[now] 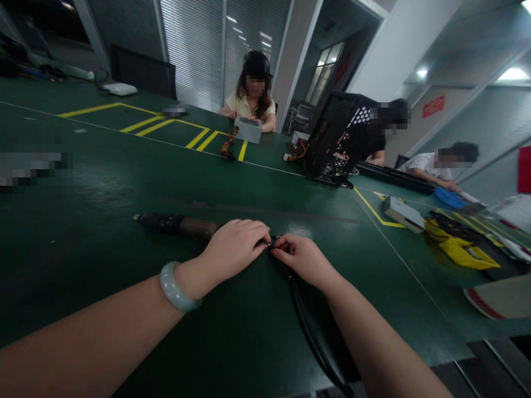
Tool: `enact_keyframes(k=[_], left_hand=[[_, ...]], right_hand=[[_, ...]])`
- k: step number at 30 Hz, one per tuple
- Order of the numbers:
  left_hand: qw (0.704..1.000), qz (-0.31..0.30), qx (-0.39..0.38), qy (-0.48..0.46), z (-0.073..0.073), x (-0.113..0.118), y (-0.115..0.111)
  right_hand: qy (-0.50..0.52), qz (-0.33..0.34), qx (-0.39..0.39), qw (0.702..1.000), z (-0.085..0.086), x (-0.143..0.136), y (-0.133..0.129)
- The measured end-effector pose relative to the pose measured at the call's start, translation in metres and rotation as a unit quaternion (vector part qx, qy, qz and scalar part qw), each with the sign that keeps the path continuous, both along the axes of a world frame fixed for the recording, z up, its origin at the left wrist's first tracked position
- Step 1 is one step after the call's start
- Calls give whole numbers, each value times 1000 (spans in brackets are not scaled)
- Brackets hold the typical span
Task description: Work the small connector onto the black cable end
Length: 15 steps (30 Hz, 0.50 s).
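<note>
An electric screwdriver (178,225) with a dark body and brown grip lies on the green table, its metal tip pointing left. My left hand (238,243), a pale bangle (174,287) on its wrist, is closed over the tool's rear end and hides it. Facing it, my right hand (301,257) pinches the end of a black cable (309,320). The two sets of fingertips almost meet around a small part with a brassy glint, too small to make out. From there the cable runs down toward the front edge.
An open black computer case (336,138) stands beyond my right hand. Across the table, a person (253,94) handles a grey power supply (249,130). Two more people sit at the right. A grey metal box (403,213) and a yellow bag (460,243) lie on the right side.
</note>
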State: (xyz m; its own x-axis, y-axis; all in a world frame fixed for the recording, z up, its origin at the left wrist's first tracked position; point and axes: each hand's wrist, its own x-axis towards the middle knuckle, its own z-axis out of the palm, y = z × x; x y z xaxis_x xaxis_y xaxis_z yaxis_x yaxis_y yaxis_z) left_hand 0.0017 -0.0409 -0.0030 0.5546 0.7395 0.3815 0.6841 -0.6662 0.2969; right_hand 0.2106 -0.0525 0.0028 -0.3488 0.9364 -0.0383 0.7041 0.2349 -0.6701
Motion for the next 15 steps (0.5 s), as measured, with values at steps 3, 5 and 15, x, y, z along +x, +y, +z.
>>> enact_keyframes(k=[3,5,15], left_hand=[[1000,-1,4,0,-1,1,0],[1000,2,7,1,-2,1,0],[1000,9,4,-4,-1,0,-2]], right_hand=[[-6,0,4,1000,1,-1,0],[-11,-1,6,1000,2,-1,-1],[-6,-7,0,1000,4,-1,-2]])
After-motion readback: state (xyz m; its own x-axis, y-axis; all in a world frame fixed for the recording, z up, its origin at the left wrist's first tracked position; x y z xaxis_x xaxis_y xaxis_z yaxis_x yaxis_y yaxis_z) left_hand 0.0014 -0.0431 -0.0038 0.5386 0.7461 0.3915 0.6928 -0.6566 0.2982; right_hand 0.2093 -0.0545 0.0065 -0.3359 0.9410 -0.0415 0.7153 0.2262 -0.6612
